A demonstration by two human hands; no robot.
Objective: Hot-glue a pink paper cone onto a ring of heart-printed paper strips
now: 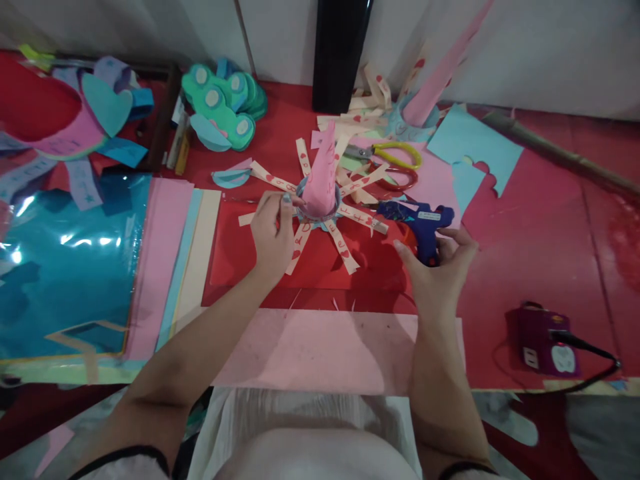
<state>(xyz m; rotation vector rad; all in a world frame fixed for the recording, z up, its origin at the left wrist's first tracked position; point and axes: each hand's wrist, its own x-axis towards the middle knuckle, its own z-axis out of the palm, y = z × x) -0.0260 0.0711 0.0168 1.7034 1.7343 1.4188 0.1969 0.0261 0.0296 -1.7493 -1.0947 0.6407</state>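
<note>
A pink paper cone [321,177] stands upright in a light blue paper ring [334,212]. Cream paper strips [342,248] with red letters and hearts spread outward from it. My left hand [273,230] is closed in a pinch at the ring's left edge, beside the cone's base; the exact spot under the fingertips is partly hidden. To the right, my right hand [441,263] has its thumb and fingers around the handle of a blue glue gun [417,215]. The gun lies on its side, nozzle toward the strips.
Yellow-handled scissors [397,155] lie behind the cone. Another cone piece [445,73] stands at the back right near a cut blue sheet [475,143]. Green foam cars [220,103] and stacked coloured sheets [160,260] are at left. A purple power box [547,340] with a cable sits at right.
</note>
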